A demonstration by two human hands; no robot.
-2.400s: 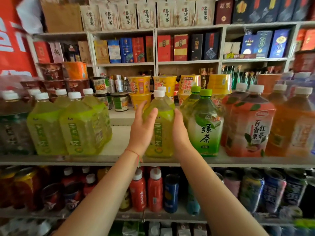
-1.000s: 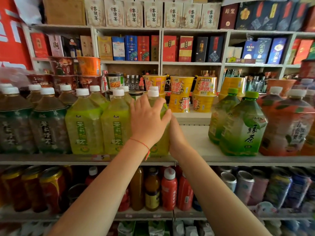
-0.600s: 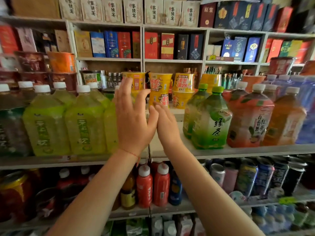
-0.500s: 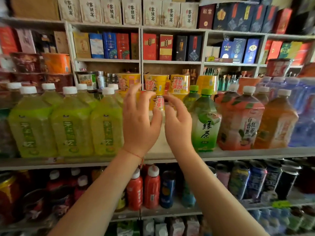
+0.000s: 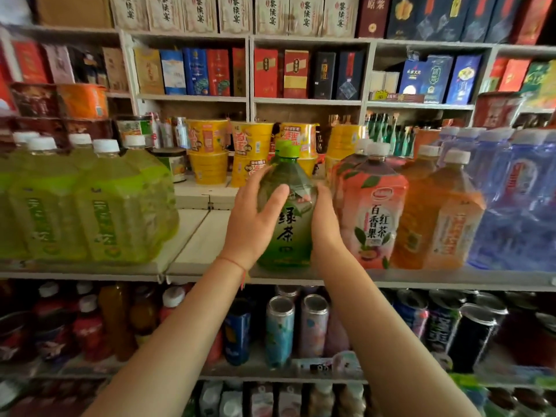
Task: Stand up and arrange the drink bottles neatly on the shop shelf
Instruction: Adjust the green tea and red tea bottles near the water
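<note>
Both hands, left (image 5: pixel 251 225) and right (image 5: pixel 326 224), are curling round the green bottle (image 5: pixel 288 206), steadying it upright for sliding along the shelf (image 5: pixel 195 245).

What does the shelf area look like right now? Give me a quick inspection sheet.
Surface: white shelf board, bare gap between the yellow-green and green bottles.
Job's things: green tea bottle upright near the front edge; yellow-green bottles grouped at left; pink fruit tea bottle, orange bottles and blue water bottles at right.
Clutter: yellow noodle cups behind.
Grip: left hand and right hand clasp the green tea bottle from both sides.
Cables: nothing seen.
Surroundings: boxed goods above, cans on the shelf below.
</note>
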